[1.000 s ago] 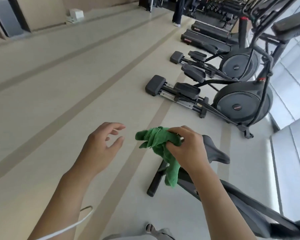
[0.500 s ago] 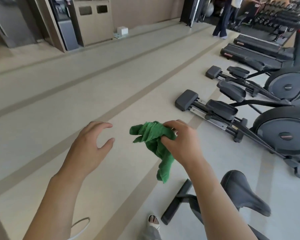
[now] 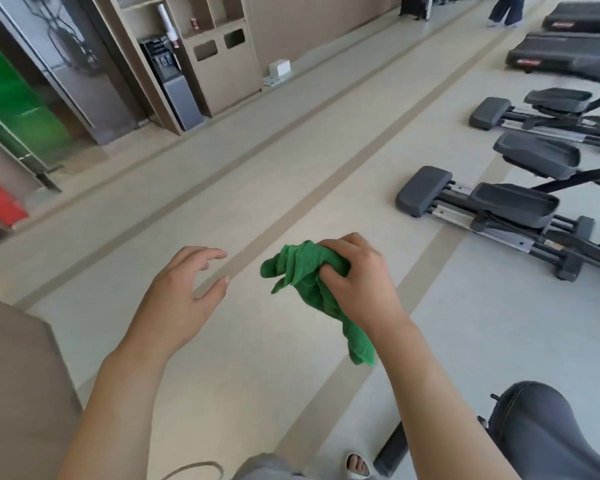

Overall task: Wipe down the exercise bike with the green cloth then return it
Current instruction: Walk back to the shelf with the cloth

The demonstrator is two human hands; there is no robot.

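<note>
Both arms are held out in front of the body, bare from the elbow down. The left hand (image 3: 179, 299) is kept open, palm turned inward, with the fingers spread and softly bent and the thumb set apart below them. Nothing is held in it. The right hand (image 3: 355, 282) is seen from the back. Its fingers are curled tight round the green cloth (image 3: 305, 271), which is bunched in the fist. The two hands are kept apart, side by side.
</note>
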